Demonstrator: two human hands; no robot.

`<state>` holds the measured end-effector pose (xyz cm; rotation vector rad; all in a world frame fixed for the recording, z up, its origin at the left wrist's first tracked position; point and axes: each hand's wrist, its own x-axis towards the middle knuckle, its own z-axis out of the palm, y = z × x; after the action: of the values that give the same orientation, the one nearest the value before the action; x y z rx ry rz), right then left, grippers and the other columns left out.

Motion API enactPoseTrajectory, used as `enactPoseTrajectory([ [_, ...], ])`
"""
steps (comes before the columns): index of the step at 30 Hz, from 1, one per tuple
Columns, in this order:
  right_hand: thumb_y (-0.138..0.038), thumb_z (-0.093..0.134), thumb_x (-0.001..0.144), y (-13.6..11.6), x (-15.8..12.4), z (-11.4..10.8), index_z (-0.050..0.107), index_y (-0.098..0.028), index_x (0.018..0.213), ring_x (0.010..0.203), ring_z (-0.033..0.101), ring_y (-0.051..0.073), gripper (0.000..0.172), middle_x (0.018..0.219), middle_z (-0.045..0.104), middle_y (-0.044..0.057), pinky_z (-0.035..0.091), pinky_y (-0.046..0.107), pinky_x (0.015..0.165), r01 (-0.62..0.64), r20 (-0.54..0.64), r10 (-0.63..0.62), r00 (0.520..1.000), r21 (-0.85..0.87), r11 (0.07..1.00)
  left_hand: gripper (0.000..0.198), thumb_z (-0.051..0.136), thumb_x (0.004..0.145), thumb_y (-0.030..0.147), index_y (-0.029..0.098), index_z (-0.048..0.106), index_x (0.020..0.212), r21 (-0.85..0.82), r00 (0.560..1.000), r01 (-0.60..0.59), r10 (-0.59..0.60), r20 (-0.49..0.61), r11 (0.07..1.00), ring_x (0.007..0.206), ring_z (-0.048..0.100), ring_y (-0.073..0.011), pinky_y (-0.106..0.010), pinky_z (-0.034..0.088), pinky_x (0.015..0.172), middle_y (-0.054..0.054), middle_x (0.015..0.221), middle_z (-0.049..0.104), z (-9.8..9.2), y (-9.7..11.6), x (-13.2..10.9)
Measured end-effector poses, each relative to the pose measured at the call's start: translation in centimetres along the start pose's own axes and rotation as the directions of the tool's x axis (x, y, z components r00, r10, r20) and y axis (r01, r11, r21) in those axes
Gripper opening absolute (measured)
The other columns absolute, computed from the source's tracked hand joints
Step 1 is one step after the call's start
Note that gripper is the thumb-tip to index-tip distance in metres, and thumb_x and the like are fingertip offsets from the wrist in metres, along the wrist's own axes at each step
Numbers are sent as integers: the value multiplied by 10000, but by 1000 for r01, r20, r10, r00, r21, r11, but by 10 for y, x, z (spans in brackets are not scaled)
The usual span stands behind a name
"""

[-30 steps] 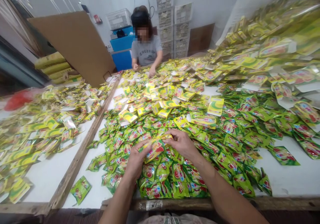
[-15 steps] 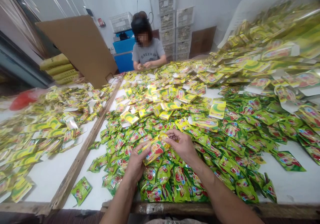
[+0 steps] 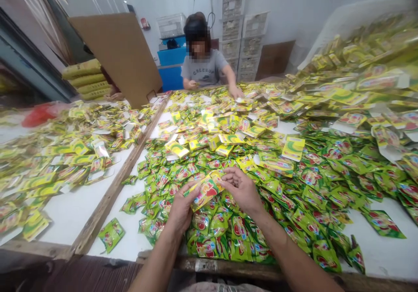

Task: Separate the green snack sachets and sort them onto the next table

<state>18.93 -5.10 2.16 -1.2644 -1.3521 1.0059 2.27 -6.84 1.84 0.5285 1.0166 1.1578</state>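
My left hand (image 3: 183, 203) grips the left end of a small yellow printed carton (image 3: 206, 192), thumb on its front face. At the carton's right end is my right hand (image 3: 241, 190), with its thumb and fingers pinched together at the upper edge. Whether that end's flap is open or closed cannot be made out. Beneath both hands spreads a thick heap of green sachets (image 3: 240, 229) with red fruit prints. Just beyond them lie several loose yellow cartons (image 3: 178, 149) on top of the sachets.
A wooden strip (image 3: 120, 181) divides the white tabletop, with more cartons (image 3: 78, 159) to its left. Cartons spill from a white basket (image 3: 321, 35) at right. A cardboard sheet (image 3: 120, 57) stands at the back left. A co-worker (image 3: 205, 65) sits across the table.
The view has shifted slightly, so the scene sits further right. My hands keep hold of the same carton. Across the table, the co-worker's arm has stretched out to the cartons.
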Motion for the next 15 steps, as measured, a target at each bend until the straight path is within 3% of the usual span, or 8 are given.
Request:
enactPoseTrajectory([
  [7, -327, 522, 806, -15, -12, 8, 475, -205, 1066, 619, 587, 136, 291, 756, 680, 6, 423, 234, 567, -28, 227, 38, 973, -45, 999, 380, 787, 567, 296, 161, 685, 906, 61, 1000, -23, 21, 21, 998, 760, 666, -194, -306, 499, 777, -54, 844, 720, -4, -1, -2],
  [12, -293, 556, 778, -15, -19, 19, 438, -211, 1143, 441, 401, 92, 393, 509, 477, -91, 286, 197, 442, -63, 201, 90, 975, -138, 988, 387, 803, 525, 307, 159, 679, 861, 170, 999, -6, 13, -37, 985, 665, 657, -181, -291, 505, 703, -33, 746, 713, -12, -6, -1],
  [15, -240, 556, 763, -13, -19, 22, 390, -225, 1217, 517, 461, 100, 484, 606, 518, -68, 336, 203, 491, -104, 158, 110, 981, -49, 993, 440, 790, 533, 358, 161, 675, 909, 221, 999, 6, 5, -49, 975, 682, 663, -202, -309, 511, 693, -41, 742, 714, -15, -5, -1],
])
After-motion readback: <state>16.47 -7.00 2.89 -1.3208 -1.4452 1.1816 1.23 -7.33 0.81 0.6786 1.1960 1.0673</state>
